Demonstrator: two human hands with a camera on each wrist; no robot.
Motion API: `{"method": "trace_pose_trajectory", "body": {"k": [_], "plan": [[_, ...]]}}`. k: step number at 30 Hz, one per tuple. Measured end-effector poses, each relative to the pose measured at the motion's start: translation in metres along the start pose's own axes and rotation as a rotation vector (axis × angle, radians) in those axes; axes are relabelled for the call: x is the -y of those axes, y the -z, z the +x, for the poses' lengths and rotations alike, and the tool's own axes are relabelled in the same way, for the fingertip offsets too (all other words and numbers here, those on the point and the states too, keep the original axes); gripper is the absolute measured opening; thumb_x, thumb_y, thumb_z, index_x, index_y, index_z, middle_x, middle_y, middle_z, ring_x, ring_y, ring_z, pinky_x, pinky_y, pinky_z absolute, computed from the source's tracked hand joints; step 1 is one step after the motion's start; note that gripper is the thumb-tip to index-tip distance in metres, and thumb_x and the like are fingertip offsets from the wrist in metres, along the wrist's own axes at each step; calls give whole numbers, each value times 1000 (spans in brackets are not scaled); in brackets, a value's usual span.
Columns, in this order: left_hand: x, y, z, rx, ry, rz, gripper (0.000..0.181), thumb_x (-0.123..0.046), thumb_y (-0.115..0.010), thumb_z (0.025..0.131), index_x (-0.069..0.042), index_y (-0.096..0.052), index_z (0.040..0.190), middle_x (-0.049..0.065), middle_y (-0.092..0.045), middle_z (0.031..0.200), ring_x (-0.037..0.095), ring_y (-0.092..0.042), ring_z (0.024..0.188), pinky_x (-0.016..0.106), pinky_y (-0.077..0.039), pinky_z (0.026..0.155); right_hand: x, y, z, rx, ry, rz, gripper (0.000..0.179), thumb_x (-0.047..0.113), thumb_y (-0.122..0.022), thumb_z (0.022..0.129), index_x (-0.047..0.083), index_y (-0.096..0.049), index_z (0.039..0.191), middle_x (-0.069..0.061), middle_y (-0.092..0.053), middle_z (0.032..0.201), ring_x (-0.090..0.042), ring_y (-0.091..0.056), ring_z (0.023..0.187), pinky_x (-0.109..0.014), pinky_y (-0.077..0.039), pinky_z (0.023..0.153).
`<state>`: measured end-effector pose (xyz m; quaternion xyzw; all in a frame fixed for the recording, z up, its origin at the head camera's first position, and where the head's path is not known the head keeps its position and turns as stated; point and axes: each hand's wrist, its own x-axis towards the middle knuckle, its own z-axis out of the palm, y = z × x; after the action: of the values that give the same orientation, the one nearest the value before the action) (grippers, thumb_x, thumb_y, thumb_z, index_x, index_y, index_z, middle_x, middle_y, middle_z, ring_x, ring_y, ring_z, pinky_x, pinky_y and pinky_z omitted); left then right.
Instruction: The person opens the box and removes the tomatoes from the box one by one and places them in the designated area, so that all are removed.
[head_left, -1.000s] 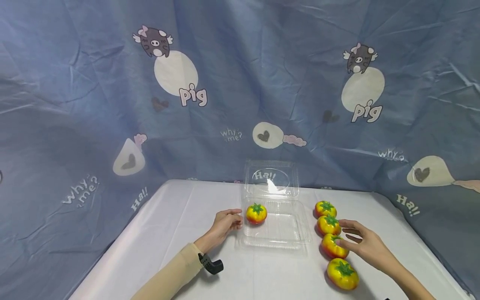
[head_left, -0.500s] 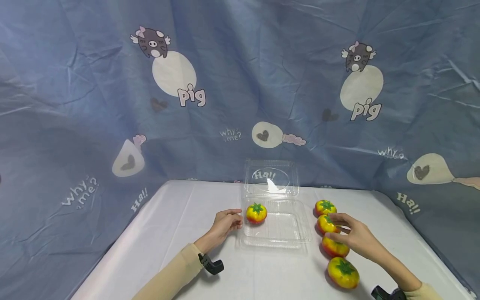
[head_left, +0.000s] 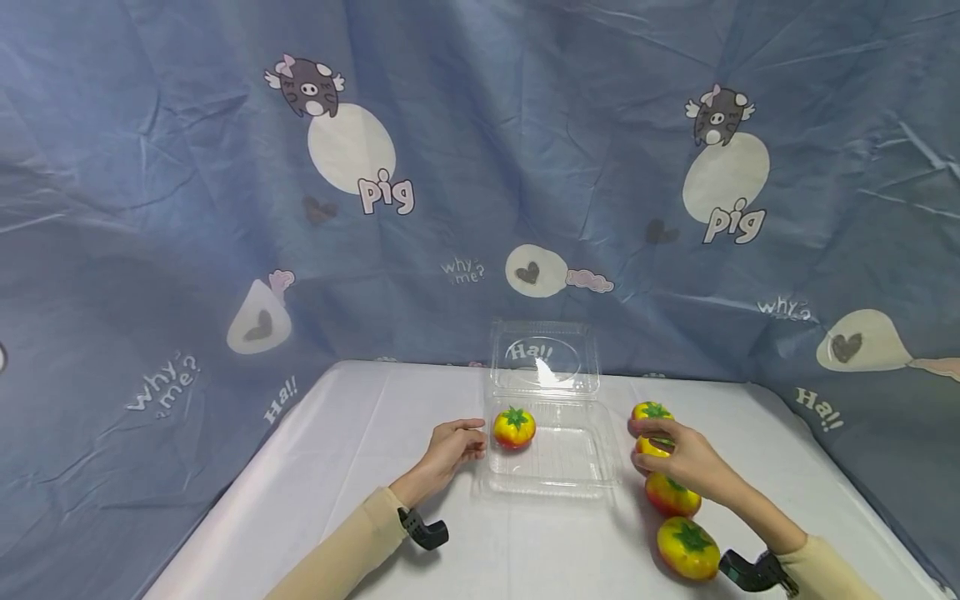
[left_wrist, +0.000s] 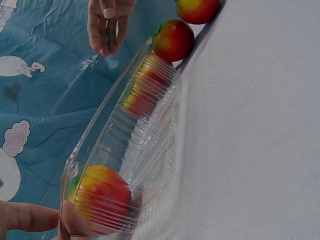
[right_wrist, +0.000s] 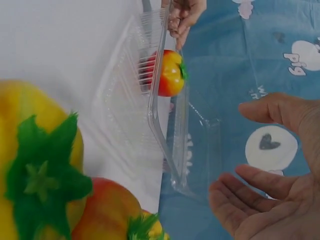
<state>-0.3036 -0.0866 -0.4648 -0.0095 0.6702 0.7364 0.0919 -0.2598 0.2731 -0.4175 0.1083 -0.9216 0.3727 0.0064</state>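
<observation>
A clear plastic clamshell box (head_left: 547,482) stands with its lid (head_left: 543,358) raised at the back. Inside its left part sits one yellow-and-red tomato (head_left: 513,428) with a green leafy top. My left hand (head_left: 448,450) pinches the box's left rim; thumb and finger (left_wrist: 30,216) lie on either side of it in the left wrist view. To the right, several like tomatoes form a row. Over the second from the back (head_left: 649,447) hovers my right hand (head_left: 690,462), thumb and fingers spread apart around it in the head view. The right wrist view shows nothing between those fingers (right_wrist: 255,180).
The rear tomato (head_left: 649,410) is partly hidden by my right fingers. Nearer the front lie two more, a tilted tomato (head_left: 672,497) and the closest tomato (head_left: 687,548). A blue printed curtain (head_left: 450,167) hangs right behind the white table (head_left: 420,392).
My right hand has moved back and left along the row, from beside the middle tomatoes to over the second from the back. The left hand and box have stayed put.
</observation>
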Motion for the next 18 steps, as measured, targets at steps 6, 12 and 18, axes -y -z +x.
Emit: {"method": "trace_pose_trajectory", "body": {"k": [6, 12, 18], "plan": [[11, 4, 12, -1, -2, 11, 43, 0, -59, 86, 14, -52, 126, 18, -64, 90, 15, -59, 71, 27, -55, 69, 6, -7, 11, 10, 17, 1, 61, 34, -76, 81, -1, -57, 127, -20, -60, 127, -40, -58, 117, -45, -53, 91], [25, 6, 24, -24, -3, 10, 42, -2, -61, 84, 11, -55, 124, 16, -64, 88, 13, -58, 68, 23, -54, 64, 13, -17, 22, 32, 46, 33, 60, 31, -76, 81, -1, -56, 128, -19, -59, 128, -42, -54, 121, -51, -47, 99], [25, 5, 24, -32, 6, 6, 42, -2, -61, 84, 10, -55, 124, 13, -63, 86, 13, -58, 68, 22, -54, 63, 15, -30, 35, 33, 78, 42, 60, 29, -77, 80, -1, -55, 127, -19, -60, 127, -41, -56, 120, -50, -47, 100]]}}
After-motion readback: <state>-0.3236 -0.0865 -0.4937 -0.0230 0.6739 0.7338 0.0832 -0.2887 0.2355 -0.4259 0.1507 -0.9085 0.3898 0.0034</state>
